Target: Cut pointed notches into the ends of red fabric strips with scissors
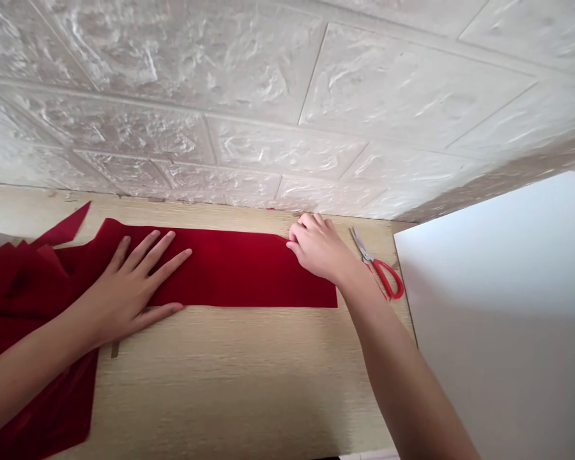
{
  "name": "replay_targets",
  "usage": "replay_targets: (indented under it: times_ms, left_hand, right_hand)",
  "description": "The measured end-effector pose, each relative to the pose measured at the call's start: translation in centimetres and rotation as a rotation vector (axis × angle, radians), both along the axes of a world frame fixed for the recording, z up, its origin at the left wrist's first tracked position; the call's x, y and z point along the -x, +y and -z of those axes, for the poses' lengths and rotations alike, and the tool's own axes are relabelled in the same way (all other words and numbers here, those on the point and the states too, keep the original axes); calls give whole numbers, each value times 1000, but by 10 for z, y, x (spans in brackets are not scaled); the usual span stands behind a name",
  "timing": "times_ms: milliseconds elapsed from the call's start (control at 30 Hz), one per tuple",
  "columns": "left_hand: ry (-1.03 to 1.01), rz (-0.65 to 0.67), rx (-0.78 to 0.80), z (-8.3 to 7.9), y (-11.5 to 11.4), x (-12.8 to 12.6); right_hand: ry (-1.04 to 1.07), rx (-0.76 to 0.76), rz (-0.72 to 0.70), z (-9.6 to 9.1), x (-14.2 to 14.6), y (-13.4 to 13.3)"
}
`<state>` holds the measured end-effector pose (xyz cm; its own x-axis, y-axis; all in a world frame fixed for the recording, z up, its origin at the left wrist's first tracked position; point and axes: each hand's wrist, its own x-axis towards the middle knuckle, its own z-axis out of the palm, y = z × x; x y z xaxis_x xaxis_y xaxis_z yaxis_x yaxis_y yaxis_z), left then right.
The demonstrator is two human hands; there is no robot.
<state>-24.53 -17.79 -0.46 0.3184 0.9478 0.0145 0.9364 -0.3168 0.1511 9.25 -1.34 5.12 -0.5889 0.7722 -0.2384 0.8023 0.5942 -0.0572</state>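
Note:
A long strip of red fabric (239, 271) lies flat across the table, and its left part runs into a bunched heap of the same cloth. My left hand (131, 287) rests on the strip with its fingers spread. At the far right corner, my right hand (316, 246) is closed, with thumb and fingers pinching the fabric's upper edge. To the right of that hand lie scissors (381, 265) with red handles, their blades pointing toward the wall.
A white textured brick-pattern wall (249, 134) borders the back of the pale wooden table (230, 377). On the right stands a large white panel (503, 306). A pointed red scrap (67, 227) sticks out at the left.

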Motion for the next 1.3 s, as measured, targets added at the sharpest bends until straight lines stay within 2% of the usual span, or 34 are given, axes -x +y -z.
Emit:
replay_targets:
  times_ms: [200, 367, 533, 733, 833, 933, 1100, 1300]
  left_hand:
    - [4, 25, 53, -6, 13, -33]
    - [28, 101, 17, -6, 28, -51]
    - [43, 60, -22, -5, 27, -47]
    - [28, -119, 10, -10, 25, -43]
    - [16, -135, 40, -10, 27, -42]
    - [26, -131, 44, -9, 27, -42]
    - [18, -125, -10, -3, 26, -40]
    - [31, -136, 20, -7, 28, -40]
  right_hand:
    - [-95, -106, 7, -7, -31, 1]
    - [-101, -214, 63, 3, -49, 10]
    - [-70, -263, 102, 13, -49, 7]
    - [-1, -312, 171, 17, -47, -5]
    - [167, -353, 168, 25, -39, -19]
    - [354, -343, 94, 38, -28, -36]
    - [331, -258, 59, 54, -23, -49]
    - [302, -226, 54, 55, -35, -48]
